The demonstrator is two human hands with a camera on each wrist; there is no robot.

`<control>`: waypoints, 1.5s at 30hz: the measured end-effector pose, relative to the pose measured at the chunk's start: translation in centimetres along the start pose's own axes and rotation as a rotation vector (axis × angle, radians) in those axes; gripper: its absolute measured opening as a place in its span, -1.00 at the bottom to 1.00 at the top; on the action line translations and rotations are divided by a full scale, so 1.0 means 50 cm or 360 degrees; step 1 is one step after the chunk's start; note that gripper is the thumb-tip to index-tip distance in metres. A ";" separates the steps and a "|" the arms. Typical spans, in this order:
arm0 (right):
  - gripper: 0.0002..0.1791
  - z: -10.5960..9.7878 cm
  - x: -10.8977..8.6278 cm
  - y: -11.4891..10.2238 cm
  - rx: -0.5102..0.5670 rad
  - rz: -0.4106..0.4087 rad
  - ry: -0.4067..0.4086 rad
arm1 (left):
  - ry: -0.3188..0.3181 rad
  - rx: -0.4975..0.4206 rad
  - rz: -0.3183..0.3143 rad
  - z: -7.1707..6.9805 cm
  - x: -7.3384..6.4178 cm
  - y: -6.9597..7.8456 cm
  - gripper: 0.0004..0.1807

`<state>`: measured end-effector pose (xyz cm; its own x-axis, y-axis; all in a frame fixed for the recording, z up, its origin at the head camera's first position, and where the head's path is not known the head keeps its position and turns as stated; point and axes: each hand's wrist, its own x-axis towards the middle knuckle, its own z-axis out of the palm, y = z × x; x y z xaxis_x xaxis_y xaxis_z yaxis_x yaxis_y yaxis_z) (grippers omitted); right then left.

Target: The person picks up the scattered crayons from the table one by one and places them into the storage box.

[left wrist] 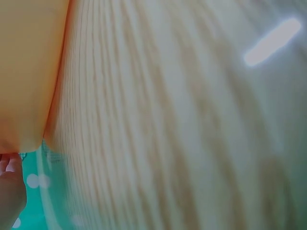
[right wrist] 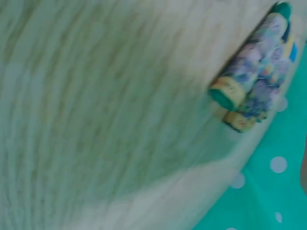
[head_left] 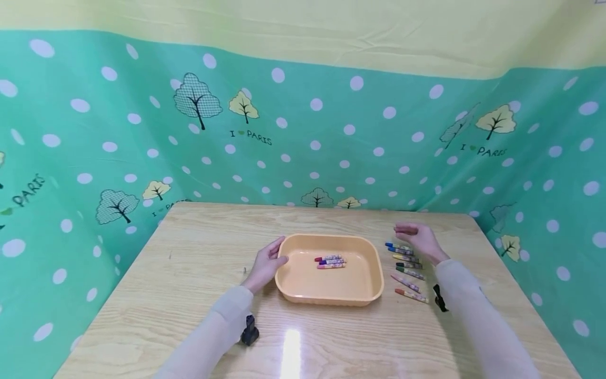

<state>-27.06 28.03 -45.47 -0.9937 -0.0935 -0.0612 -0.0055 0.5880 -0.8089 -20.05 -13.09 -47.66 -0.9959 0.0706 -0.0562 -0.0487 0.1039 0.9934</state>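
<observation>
My left hand grips the left rim of a light orange plastic tray, thumb over the edge. In the left wrist view, part of that hand shows at the end of the tray wall. Inside the tray lie three crayons: a red crayon, a purple crayon and a pink crayon. My right hand is just beyond a loose row of crayons, nearest the blue crayon, with nothing visible in its fingers. A green crayon shows large in the right wrist view.
Right of the tray, the row on the wooden table also has a yellow crayon, a pink crayon, an orange-brown crayon and several others. Behind the table hangs a green dotted cloth.
</observation>
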 end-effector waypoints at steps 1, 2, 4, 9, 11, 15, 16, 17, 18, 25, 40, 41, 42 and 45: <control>-0.51 -0.001 0.001 0.006 -0.0023 -0.0007 0.0007 | -0.0007 -0.0010 -0.0007 0.000 -0.002 0.006 -0.35; -0.53 -0.001 0.002 0.011 -0.0037 -0.0003 0.0010 | -0.0017 -0.0021 -0.0012 0.000 -0.005 0.013 -0.34; -0.53 -0.002 0.004 0.020 -0.0069 -0.0002 0.0015 | -0.0039 -0.0027 -0.0006 0.001 -0.010 0.028 -0.34; -0.54 -0.004 0.009 0.052 -0.0116 0.0008 0.0009 | -0.0060 -0.0032 -0.0003 0.002 -0.018 0.051 -0.33; -0.55 -0.004 0.010 0.065 -0.0145 0.0016 0.0010 | -0.0059 -0.0046 -0.0021 0.001 -0.015 0.044 -0.33; -0.56 -0.001 0.010 0.076 -0.0173 0.0041 0.0005 | -0.0033 -0.0044 -0.0025 0.001 -0.004 0.016 -0.35; -0.56 0.000 0.011 0.076 -0.0176 0.0041 0.0006 | -0.0023 -0.0046 -0.0022 0.002 -0.002 0.011 -0.35; -0.56 0.001 0.011 0.076 -0.0170 0.0039 0.0006 | -0.0017 -0.0034 -0.0008 0.002 0.001 0.006 -0.35; -0.56 0.003 0.012 0.075 -0.0166 0.0043 0.0012 | -0.0008 -0.0026 -0.0001 0.003 0.002 0.004 -0.35; -0.57 0.009 0.017 0.082 -0.0169 0.0082 0.0000 | -0.0038 -0.0037 -0.0018 0.005 -0.009 0.026 -0.34; -0.60 0.016 0.015 0.068 -0.0311 -0.0012 -0.0037 | 0.0009 0.0003 0.0024 0.001 0.002 -0.005 -0.35; -0.62 0.017 0.014 0.069 -0.0322 -0.0036 -0.0038 | 0.0011 0.0012 0.0025 0.002 0.001 -0.007 -0.35; -0.64 0.018 0.013 0.070 -0.0329 -0.0060 -0.0041 | 0.0017 0.0013 0.0012 0.002 0.001 -0.009 -0.35; -0.70 0.020 0.013 0.070 -0.0337 -0.0087 -0.0032 | 0.0023 0.0009 0.0001 0.002 0.000 -0.009 -0.34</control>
<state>-27.59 29.22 -48.94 -0.9889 -0.1447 -0.0343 -0.0846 0.7369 -0.6707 -20.03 -13.02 -48.12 -0.9970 0.0560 -0.0542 -0.0478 0.1097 0.9928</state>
